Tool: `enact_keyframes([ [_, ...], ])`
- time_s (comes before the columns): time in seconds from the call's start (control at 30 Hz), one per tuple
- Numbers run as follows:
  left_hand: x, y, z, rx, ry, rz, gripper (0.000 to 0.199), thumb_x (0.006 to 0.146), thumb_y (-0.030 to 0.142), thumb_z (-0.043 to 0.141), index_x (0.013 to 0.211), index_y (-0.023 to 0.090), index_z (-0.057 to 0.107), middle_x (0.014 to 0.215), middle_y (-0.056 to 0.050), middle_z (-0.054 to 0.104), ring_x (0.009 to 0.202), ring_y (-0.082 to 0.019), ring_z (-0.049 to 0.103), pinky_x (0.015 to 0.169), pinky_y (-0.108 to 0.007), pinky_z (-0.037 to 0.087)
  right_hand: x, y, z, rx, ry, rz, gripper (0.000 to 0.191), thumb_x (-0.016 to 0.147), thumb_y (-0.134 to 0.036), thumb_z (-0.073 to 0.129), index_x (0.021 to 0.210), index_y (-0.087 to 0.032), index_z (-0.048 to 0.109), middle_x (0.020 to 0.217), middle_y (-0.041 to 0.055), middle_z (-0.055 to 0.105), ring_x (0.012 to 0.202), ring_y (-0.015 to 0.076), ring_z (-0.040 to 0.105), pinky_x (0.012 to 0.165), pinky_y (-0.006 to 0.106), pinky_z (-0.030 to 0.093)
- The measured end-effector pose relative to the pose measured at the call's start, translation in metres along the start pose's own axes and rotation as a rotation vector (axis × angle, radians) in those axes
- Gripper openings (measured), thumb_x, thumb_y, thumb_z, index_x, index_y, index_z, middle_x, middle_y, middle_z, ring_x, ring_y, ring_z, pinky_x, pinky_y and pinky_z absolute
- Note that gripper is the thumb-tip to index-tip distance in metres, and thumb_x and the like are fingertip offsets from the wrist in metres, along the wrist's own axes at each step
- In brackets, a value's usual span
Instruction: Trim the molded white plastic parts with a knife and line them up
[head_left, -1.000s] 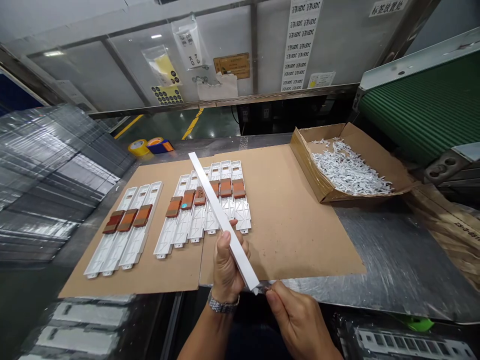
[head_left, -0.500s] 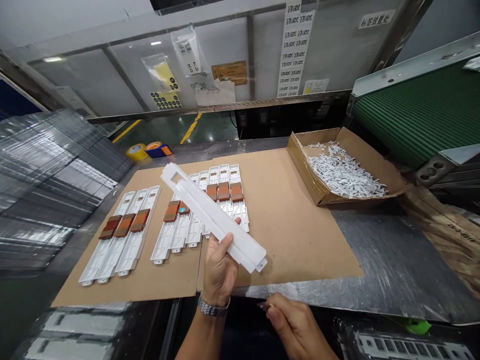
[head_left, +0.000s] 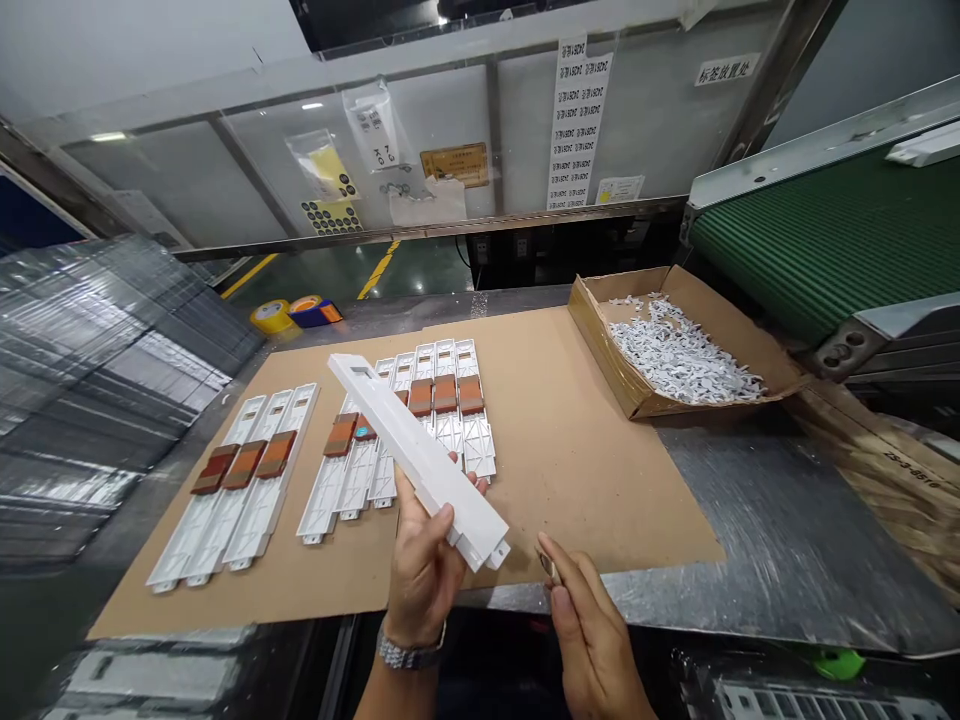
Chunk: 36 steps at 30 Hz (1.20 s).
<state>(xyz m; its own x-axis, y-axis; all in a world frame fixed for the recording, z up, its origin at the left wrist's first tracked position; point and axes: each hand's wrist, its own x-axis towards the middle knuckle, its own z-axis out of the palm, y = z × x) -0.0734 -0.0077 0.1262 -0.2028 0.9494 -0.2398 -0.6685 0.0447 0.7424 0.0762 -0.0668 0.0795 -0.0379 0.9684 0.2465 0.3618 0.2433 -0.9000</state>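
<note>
A long white plastic panel, with a rectangular cutout near its far end, is gripped in my left hand. It slants over the cardboard, smooth side up, its near end toward my right. Close to that end, my right hand pinches a small, partly hidden metal piece, apart from the panel. Behind the held panel lies a row of similar white panels, ribbed side up, with reddish-brown blocks across them. Three more panels with such blocks lie to the left.
A cardboard box of small white plastic bits stands at the right, beside a green conveyor belt. Tape rolls sit at the back left. Stacked clear trays rise at the left. Cardboard covers part of the metal table.
My right hand has risen toward the panel's near end, bringing the metal piece into clearer view. My left hand has shifted slightly left and down with the panel, which has turned a little.
</note>
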Motion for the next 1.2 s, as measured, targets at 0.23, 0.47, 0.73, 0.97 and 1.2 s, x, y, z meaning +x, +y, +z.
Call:
enact_keyframes([
  [0.23,-0.007,-0.012,0.003,0.195,0.068,0.218,0.094,0.07,0.024,0.072,0.135,0.047,0.007,0.102,0.0,0.05,0.09,-0.016,0.057,0.083,-0.035,0.048,-0.002,0.001,0.008,-0.145,0.108,-0.158,0.04,0.092,-0.016,0.04,0.132,-0.021,0.044,0.095,0.0092,0.054,0.081,0.0175,0.057,0.066,0.028,0.052],
  [0.47,-0.012,-0.01,0.013,0.306,0.233,0.381,0.103,0.062,0.021,0.078,0.134,0.046,0.008,0.096,0.002,0.044,0.079,-0.014,0.053,0.074,-0.031,0.051,-0.002,0.002,0.007,-0.344,0.085,-0.229,0.043,0.091,-0.015,0.043,0.134,-0.018,0.041,0.088,0.0094,0.056,0.077,0.019,0.059,0.063,0.029,0.05],
  [0.73,-0.013,-0.01,0.015,0.331,0.234,0.395,0.106,0.061,0.022,0.078,0.134,0.044,0.005,0.095,0.001,0.044,0.077,-0.016,0.051,0.072,-0.036,0.052,-0.001,0.002,0.008,-0.416,0.085,-0.248,0.044,0.091,-0.015,0.044,0.134,-0.016,0.041,0.086,0.0093,0.057,0.076,0.019,0.059,0.062,0.029,0.05],
  [0.97,-0.015,-0.007,0.014,0.381,0.218,0.36,0.106,0.064,0.02,0.076,0.135,0.044,0.001,0.093,0.002,0.047,0.078,-0.015,0.053,0.076,-0.036,0.052,-0.001,0.004,0.008,-0.43,0.06,-0.246,0.045,0.091,-0.015,0.045,0.135,-0.016,0.039,0.088,0.0102,0.058,0.078,0.0203,0.059,0.061,0.03,0.05],
  [1.2,-0.015,-0.007,0.016,0.374,0.214,0.363,0.103,0.065,0.021,0.076,0.135,0.044,0.003,0.093,0.003,0.048,0.076,-0.013,0.053,0.076,-0.032,0.051,-0.003,0.005,0.007,-0.461,0.066,-0.281,0.05,0.09,-0.014,0.045,0.139,-0.017,0.034,0.09,0.0114,0.059,0.082,0.0209,0.059,0.063,0.029,0.05],
])
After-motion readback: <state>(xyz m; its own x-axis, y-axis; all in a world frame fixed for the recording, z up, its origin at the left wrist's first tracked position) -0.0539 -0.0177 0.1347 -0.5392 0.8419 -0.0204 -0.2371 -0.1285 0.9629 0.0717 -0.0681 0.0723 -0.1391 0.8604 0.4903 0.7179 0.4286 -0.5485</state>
